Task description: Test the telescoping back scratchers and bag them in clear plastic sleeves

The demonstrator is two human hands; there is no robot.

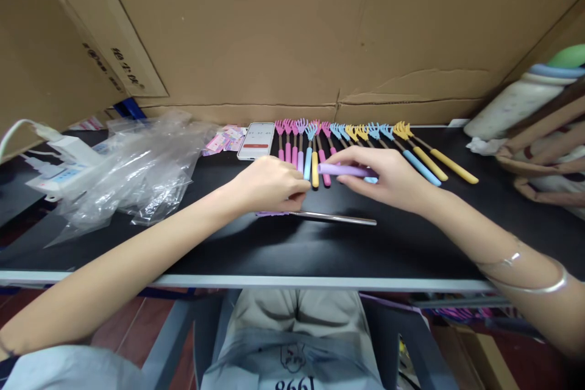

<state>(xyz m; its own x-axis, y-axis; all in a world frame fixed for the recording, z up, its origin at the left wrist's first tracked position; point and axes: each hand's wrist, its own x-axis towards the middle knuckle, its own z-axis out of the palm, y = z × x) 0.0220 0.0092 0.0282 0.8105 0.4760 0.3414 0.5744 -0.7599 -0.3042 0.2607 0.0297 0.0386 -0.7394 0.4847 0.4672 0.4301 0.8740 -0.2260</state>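
From my head camera, my right hand (388, 180) pinches a lilac soft-handled back scratcher (342, 169) by its grip, held level just above the black table (320, 250) so its handle lines up with the row of pink, blue and yellow claw-headed scratchers (361, 143) fanned along the cardboard wall (292, 30). My left hand (269, 186) is curled shut on the near end of a thin extended steel rod (333, 217) lying flat before the row. Open table runs to the front edge; crumpled clear plastic bags (128, 170) crowd the left, a white phone (256, 140) sits beside the row.
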